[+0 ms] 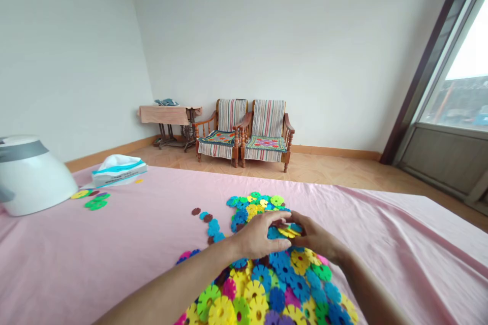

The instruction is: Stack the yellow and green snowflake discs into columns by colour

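Note:
Many colourful flower-shaped plastic discs (255, 297) lie heaped on the pink cloth at the near middle, and the heap stretches away behind my hands. Over its middle, my left hand (263, 235) reaches in from the left with its fingers apart. My right hand (316, 237) faces it from the right, its fingers curved towards the left hand's fingertips. Between the two hands are some yellow and blue discs (290, 232); whether they are held or only touched is unclear. A short row of blue and brown discs (213, 227) lies left of the heap.
A white kettle (36, 177) and a tissue box (120, 170) stand on the pink-covered table (152, 223) at the left, with a few discs (97, 202) near them. Beyond are two wooden armchairs (267, 134), a cloth-covered sewing table (168, 114) and a door (446, 147).

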`<action>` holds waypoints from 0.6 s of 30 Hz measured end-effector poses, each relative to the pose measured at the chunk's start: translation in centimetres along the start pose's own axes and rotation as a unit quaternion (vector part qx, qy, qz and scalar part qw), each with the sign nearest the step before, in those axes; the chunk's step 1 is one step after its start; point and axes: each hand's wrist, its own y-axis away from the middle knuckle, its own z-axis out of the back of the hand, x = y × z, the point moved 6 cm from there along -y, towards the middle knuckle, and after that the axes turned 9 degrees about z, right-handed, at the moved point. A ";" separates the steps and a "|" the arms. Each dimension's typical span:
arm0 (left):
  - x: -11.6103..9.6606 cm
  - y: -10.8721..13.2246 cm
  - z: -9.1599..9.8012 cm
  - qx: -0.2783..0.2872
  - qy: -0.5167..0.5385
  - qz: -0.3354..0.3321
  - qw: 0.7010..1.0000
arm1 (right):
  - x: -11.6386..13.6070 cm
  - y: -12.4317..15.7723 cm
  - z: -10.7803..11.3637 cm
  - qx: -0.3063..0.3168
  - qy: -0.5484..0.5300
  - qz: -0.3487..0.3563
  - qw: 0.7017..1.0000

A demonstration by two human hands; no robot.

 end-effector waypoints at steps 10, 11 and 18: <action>6.2 -8.3 4.9 -0.054 -0.144 0.081 0.985 | -0.3 1.4 2.7 -0.021 -0.015 -0.044 0.999; 6.9 -9.2 4.8 -0.048 -0.161 0.086 0.982 | -0.6 1.3 2.7 -0.025 -0.021 -0.046 0.998; 8.9 -11.6 2.1 0.002 -0.265 0.105 0.958 | -1.7 0.8 2.6 -0.030 0.023 -0.034 0.999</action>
